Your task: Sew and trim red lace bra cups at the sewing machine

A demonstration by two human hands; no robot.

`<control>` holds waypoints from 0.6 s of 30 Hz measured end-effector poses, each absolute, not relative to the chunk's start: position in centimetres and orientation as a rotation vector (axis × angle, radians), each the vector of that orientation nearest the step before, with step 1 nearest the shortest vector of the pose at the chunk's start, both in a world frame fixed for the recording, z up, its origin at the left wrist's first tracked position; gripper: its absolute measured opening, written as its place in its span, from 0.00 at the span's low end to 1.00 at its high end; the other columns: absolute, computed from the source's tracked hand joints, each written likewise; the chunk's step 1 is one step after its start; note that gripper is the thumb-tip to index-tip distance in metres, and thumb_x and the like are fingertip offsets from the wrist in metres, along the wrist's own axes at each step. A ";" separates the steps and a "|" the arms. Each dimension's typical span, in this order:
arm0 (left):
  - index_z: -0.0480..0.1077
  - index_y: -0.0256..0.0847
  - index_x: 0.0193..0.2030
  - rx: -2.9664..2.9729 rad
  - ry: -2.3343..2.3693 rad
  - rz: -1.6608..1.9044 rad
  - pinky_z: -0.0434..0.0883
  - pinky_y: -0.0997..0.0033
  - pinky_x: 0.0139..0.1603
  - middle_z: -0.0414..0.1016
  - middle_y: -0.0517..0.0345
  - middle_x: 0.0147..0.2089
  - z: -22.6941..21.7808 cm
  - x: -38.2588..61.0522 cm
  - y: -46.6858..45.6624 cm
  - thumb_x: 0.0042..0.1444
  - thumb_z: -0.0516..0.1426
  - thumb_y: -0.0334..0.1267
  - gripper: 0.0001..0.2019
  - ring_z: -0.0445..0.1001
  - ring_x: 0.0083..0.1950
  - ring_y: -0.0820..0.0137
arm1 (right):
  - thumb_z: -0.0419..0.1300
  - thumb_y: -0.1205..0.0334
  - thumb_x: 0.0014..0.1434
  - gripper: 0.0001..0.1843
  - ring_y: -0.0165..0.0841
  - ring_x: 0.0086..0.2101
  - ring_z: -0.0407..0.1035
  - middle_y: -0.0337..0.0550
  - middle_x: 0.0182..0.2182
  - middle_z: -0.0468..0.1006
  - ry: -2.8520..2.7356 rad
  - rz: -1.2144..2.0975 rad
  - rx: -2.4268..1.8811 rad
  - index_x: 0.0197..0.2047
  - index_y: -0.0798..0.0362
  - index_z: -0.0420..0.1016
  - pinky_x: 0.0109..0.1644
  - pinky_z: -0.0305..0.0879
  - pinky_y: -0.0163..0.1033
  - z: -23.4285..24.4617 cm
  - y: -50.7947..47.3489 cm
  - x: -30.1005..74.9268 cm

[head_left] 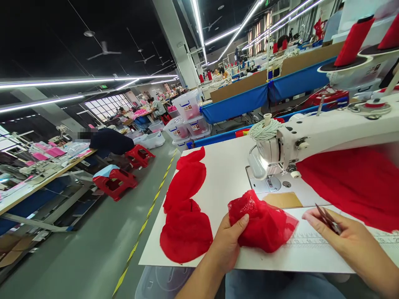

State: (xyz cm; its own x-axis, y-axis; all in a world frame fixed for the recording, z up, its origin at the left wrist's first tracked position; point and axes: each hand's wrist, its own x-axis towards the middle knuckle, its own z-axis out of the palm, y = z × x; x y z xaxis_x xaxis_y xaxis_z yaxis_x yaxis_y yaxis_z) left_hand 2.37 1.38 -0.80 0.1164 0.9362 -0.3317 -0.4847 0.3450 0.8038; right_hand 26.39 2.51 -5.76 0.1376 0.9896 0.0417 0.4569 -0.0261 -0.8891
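Closest to me, my left hand (229, 243) pinches the red lace piece (264, 226), thumb on top and fingers tucked under its left side. The lace sits bunched on the white surface (224, 174), in front of the sewing machine (311, 137) and just beside the tan patch (282, 200) near the needle plate. My right hand (339, 236) rests to the right of it, fingers closed narrowly around a pair of thread snips (327, 218) whose tips point up and left, clear of the lace.

As I judge it, the work in hand is trimming this lace. Doing it well means spreading the bunch flat with the left hand, so that only one layer meets the blades, and keeping my thumb behind the cut line. Lace snags easily, so short snips near the tips should serve better than long bites.

For room, the near edge of the surface runs just beneath both wrists, so the lace should not slide toward me. To the left, the stack of red cut pieces (185, 207) reaches close to the left edge, beside the aisle. To the right, the big red cloth (352, 182) under the machine arm fills the space. Bare surface lies between the lace and the stack.
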 end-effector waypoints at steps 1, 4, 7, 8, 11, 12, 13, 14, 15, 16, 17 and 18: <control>0.78 0.38 0.41 0.600 0.946 1.139 0.68 0.58 0.56 0.82 0.50 0.42 -0.8 2.7 1.3 0.43 0.70 0.44 0.19 0.77 0.49 0.57 | 0.60 0.40 0.50 0.19 0.39 0.25 0.72 0.40 0.23 0.78 -1.382 0.921 -1.543 0.29 0.47 0.78 0.30 0.69 0.39 -5.4 1.9 25.5; 0.77 0.37 0.43 0.614 0.903 1.156 0.67 0.56 0.57 0.82 0.49 0.42 -0.6 3.6 1.2 0.46 0.69 0.45 0.19 0.77 0.50 0.56 | 0.60 0.43 0.52 0.17 0.35 0.27 0.69 0.39 0.27 0.78 -1.225 1.003 -1.422 0.30 0.48 0.77 0.32 0.66 0.35 -4.1 0.1 22.3; 0.76 0.37 0.44 0.571 0.881 1.172 0.68 0.55 0.57 0.81 0.48 0.43 -0.1 4.4 1.0 0.47 0.68 0.45 0.20 0.76 0.51 0.55 | 0.61 0.43 0.52 0.17 0.30 0.21 0.62 0.34 0.20 0.70 -1.137 1.091 -1.382 0.34 0.47 0.77 0.26 0.59 0.33 -3.1 -1.1 20.0; 0.76 0.37 0.45 0.551 0.876 1.183 0.68 0.54 0.57 0.81 0.48 0.44 0.0 4.7 1.1 0.47 0.68 0.46 0.21 0.76 0.51 0.55 | 0.62 0.43 0.51 0.17 0.29 0.21 0.59 0.33 0.18 0.67 -1.127 1.106 -1.364 0.34 0.47 0.76 0.25 0.58 0.32 -3.0 -1.2 19.6; 0.75 0.38 0.46 0.485 0.847 1.237 0.68 0.54 0.56 0.81 0.47 0.45 0.1 5.1 1.4 0.45 0.69 0.49 0.24 0.76 0.52 0.55 | 0.67 0.46 0.46 0.17 0.28 0.21 0.57 0.34 0.24 0.69 -1.128 1.071 -1.304 0.34 0.48 0.75 0.26 0.60 0.32 -3.6 -1.1 19.1; 0.74 0.38 0.46 0.466 0.837 1.252 0.69 0.54 0.56 0.81 0.47 0.45 0.1 5.2 1.5 0.45 0.69 0.50 0.25 0.76 0.52 0.55 | 0.68 0.47 0.45 0.17 0.27 0.21 0.57 0.36 0.27 0.71 -1.137 1.057 -1.290 0.34 0.48 0.75 0.26 0.60 0.32 -4.0 -1.0 19.0; 0.74 0.38 0.46 0.450 0.828 1.263 0.69 0.54 0.56 0.80 0.47 0.46 0.0 5.2 1.7 0.44 0.69 0.50 0.25 0.76 0.52 0.55 | 0.68 0.47 0.46 0.17 0.27 0.21 0.56 0.37 0.28 0.72 -1.147 1.057 -1.287 0.33 0.49 0.75 0.25 0.59 0.33 -4.4 -0.9 19.0; 0.74 0.38 0.47 0.438 0.819 1.271 0.69 0.55 0.56 0.80 0.47 0.46 0.0 5.3 1.8 0.44 0.69 0.50 0.26 0.76 0.52 0.55 | 0.66 0.46 0.47 0.16 0.27 0.20 0.56 0.37 0.28 0.72 -1.162 1.071 -1.289 0.33 0.49 0.74 0.24 0.58 0.33 -4.8 -0.8 19.1; 0.74 0.38 0.47 0.427 0.812 1.274 0.69 0.55 0.56 0.80 0.47 0.46 0.0 5.3 1.8 0.44 0.69 0.50 0.26 0.76 0.52 0.55 | 0.64 0.45 0.49 0.16 0.28 0.20 0.57 0.36 0.26 0.71 -1.186 1.089 -1.287 0.32 0.50 0.74 0.24 0.58 0.33 -5.1 -0.6 19.2; 0.74 0.38 0.48 0.418 0.803 1.268 0.69 0.55 0.56 0.80 0.47 0.46 0.0 5.2 1.8 0.45 0.69 0.49 0.25 0.76 0.52 0.55 | 0.63 0.45 0.52 0.16 0.29 0.21 0.58 0.36 0.24 0.70 -1.219 1.104 -1.283 0.31 0.50 0.74 0.24 0.58 0.33 -5.3 -0.5 19.4; 0.74 0.38 0.49 0.410 0.790 1.256 0.70 0.55 0.55 0.80 0.47 0.46 0.1 5.2 1.7 0.46 0.69 0.47 0.25 0.76 0.51 0.56 | 0.61 0.44 0.54 0.17 0.30 0.21 0.59 0.36 0.23 0.70 -1.257 1.103 -1.281 0.31 0.50 0.73 0.26 0.59 0.34 -5.4 -0.2 19.8; 0.74 0.38 0.49 0.404 0.772 1.233 0.70 0.56 0.55 0.81 0.47 0.45 0.2 5.1 1.7 0.46 0.69 0.46 0.24 0.77 0.50 0.56 | 0.59 0.43 0.56 0.17 0.30 0.22 0.61 0.36 0.23 0.70 -1.295 1.073 -1.301 0.32 0.50 0.73 0.27 0.60 0.34 -5.4 0.1 20.2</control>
State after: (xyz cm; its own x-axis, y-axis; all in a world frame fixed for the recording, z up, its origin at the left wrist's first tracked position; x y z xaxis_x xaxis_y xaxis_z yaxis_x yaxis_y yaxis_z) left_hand 5.08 1.65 0.17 0.1282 0.9437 -0.3049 -0.6868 0.3063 0.6591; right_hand 20.24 0.07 -5.38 0.0446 0.9979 0.0460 0.1398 0.0394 -0.9894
